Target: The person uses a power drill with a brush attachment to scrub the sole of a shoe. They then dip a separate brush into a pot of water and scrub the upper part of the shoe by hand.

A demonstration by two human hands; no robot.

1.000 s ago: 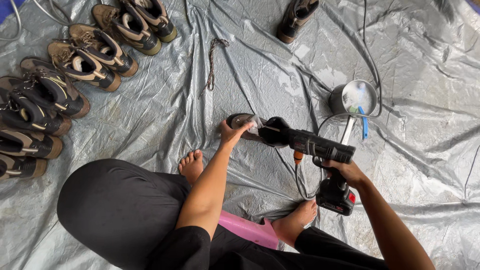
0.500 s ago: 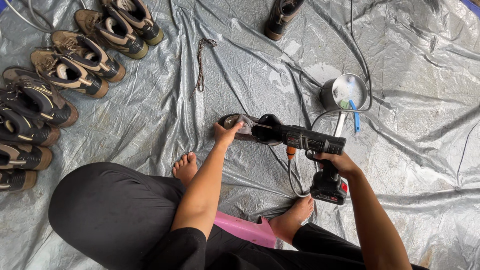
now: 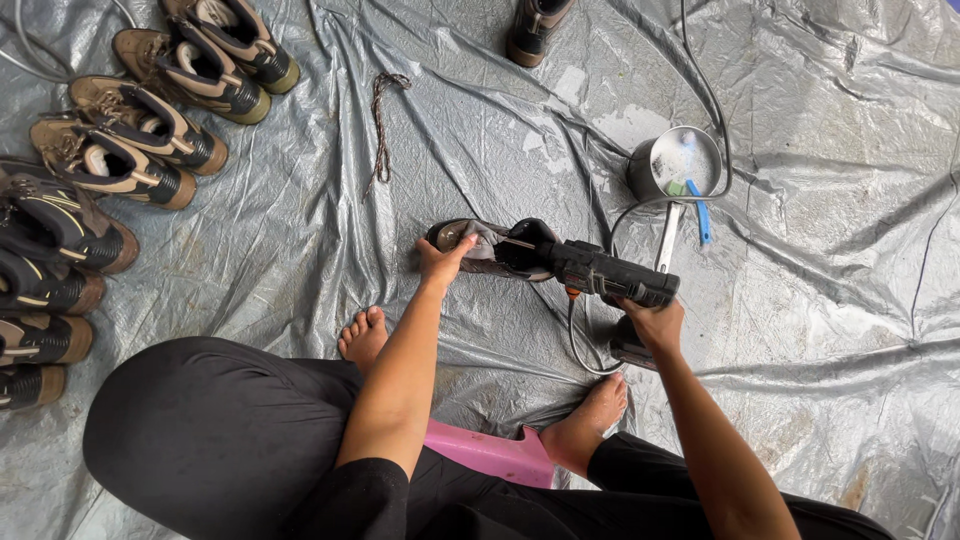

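My left hand (image 3: 443, 260) presses down on a grey and black shoe (image 3: 472, 247) lying on its side on the grey tarp (image 3: 300, 200). My right hand (image 3: 650, 325) grips the handle of a black power drill (image 3: 600, 275). The drill's front end points left into the shoe. Both my bare feet rest on the tarp, one below each hand.
A row of several brown and black boots (image 3: 120, 150) lines the left edge. One more boot (image 3: 535, 30) stands at the top. A loose lace (image 3: 380, 125) lies on the tarp. A metal pot (image 3: 675, 165) with brushes sits to the right, a black cable (image 3: 700, 80) looping around it. Under me is a pink stool (image 3: 490, 450).
The hands, drill and shoe keep the same hold. The view has shifted slightly, so everything sits a little lower and further left in the frame.
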